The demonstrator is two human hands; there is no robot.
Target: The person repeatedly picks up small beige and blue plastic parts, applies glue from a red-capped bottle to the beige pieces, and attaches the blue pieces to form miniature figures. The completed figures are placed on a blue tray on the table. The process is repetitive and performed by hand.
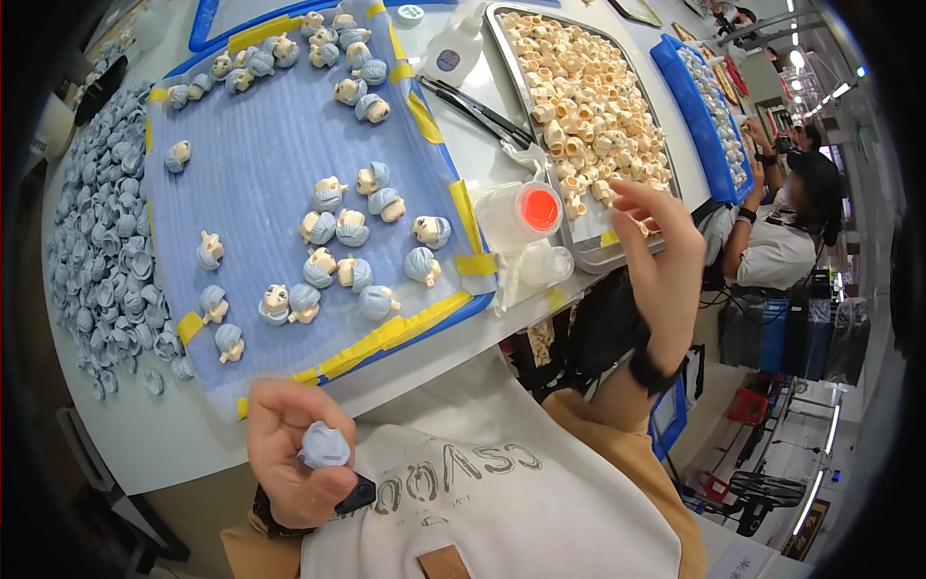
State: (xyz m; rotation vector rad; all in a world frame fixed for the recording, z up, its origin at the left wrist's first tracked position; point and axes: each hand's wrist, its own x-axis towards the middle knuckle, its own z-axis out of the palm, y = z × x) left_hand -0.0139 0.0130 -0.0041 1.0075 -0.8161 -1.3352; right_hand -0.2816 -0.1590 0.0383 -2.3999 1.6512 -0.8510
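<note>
My left hand (294, 454), close to my apron at the near edge of the table, has its fingers curled round a small light-blue doll hair piece (325, 445). My right hand (661, 246) reaches over the near end of a metal tray (600, 253) heaped with cream doll face parts (588, 96). Its thumb and forefinger are apart, their tips beside the nearest parts, and I see nothing held between them. On a blue padded board (251, 135) edged with yellow tape lie several doll heads (351, 228) with blue hair pieces fitted.
Loose blue hair pieces (106, 232) are heaped at the left. Between board and tray stand a white bottle (455, 48), black tweezers (477, 108), an orange-topped jar (521, 212) and a small cup (546, 264). A filled blue bin (699, 116) and a co-worker (791, 222) are at right.
</note>
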